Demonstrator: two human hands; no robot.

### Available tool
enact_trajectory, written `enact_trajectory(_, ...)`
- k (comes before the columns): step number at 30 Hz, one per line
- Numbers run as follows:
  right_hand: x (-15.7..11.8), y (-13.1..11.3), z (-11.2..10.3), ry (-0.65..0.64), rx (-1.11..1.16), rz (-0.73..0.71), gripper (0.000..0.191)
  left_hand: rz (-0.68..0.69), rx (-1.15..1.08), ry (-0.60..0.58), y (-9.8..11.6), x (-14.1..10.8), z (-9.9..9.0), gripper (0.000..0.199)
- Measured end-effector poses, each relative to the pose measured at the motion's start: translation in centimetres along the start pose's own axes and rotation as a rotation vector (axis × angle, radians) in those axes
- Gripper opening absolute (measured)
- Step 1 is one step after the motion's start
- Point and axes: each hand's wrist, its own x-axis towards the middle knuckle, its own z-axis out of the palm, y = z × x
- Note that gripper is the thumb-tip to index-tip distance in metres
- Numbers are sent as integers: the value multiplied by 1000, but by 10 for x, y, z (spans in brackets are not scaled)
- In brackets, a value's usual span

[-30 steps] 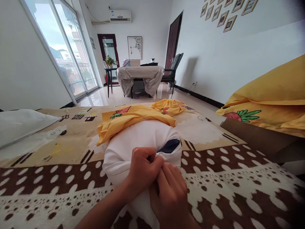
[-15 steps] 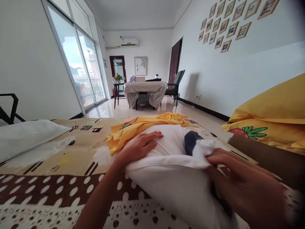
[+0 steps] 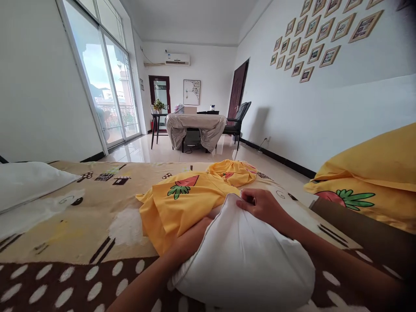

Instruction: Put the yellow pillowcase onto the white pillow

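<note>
A plump white pillow lies close in front of me, its far edge raised. My right hand is closed at that far edge, with thumb and fingers pinching the white cloth. Behind the pillow's left side goes my left hand; its fingers are hidden by the pillow and a yellow pillowcase. This yellow pillowcase, printed with red and green carrots, lies crumpled just beyond the pillow and against the left hand.
Everything rests on a beige and brown patterned blanket. Another white pillow lies at the left. Yellow pillows are stacked at the right, by a brown panel. Across the floor stand a covered table and a black chair.
My right hand has moved left and away from me to the pillow's far edge. My left hand, earlier flat on top, is now behind the pillow. More of the yellow pillowcase shows.
</note>
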Motion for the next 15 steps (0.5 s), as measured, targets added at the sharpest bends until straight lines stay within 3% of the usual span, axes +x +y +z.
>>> enact_trajectory(2,-1,1,-4,-24,-3,4,26,43,11,-37,2,1,-4,22)
enact_trajectory(6,2,-8,-7,-75,-41,10,25,67,410,187,-4,2,-19,21)
enact_trajectory(8,5,-16,-5,-96,-70,0,25,25,583,234,-14,4,-27,23)
enact_trajectory(12,11,-38,0,-164,-125,-65,25,-33,640,240,-37,9,-42,31)
enact_trajectory(15,14,-55,4,-186,-171,-101,26,-41,666,223,-42,8,-46,32)
